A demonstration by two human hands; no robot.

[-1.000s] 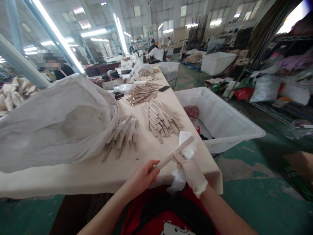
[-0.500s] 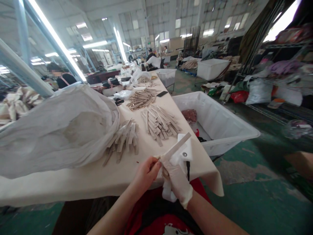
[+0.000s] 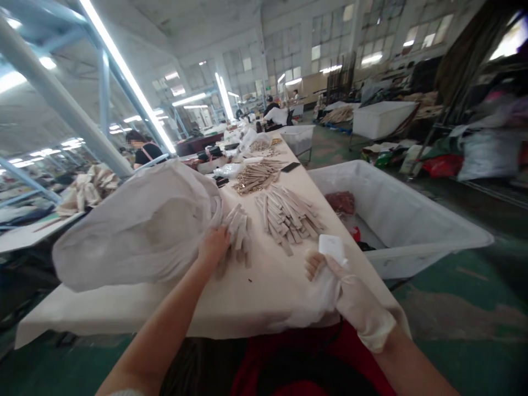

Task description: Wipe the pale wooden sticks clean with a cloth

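- Head view, left side: reaches with the bare left hand (image 3: pixel 214 246) to the left bundle of strips (image 3: pixel 240 231), beside the mouth of the large white bag (image 3: pixel 136 236). Cannot tell touching from pinching there, with the fingertips blurred among the strips. Perhaps comes in low and from the near side to meet the strips at an easy angle.
- Head view, right side: bunches a white cloth (image 3: pixel 324 289) in the gloved right hand (image 3: pixel 352 297), with fingers curled closed over it and no strip visible in the grip. Likely holds the cloth on this side to leave the bare fingers free for thin, flat pieces.
- Head view, just beyond the glove: shows a white block (image 3: pixel 331 246) near the table's right edge, partly covered by the hand; perhaps placed there for easy reach.
- Head view, middle: shows the middle pile of strips (image 3: pixel 291 220) fanned on the covered table (image 3: pixel 272 302), apart from the left bundle, probably to prevent mixing.
- Head view, farther up: shows the far pile (image 3: pixel 259 176) with shiny bits, and a dark slab (image 3: pixel 291 167) beside it.
- Head view, far right: shows a white bin (image 3: pixel 445 250) standing alongside the table, presumably parked there for closeness.
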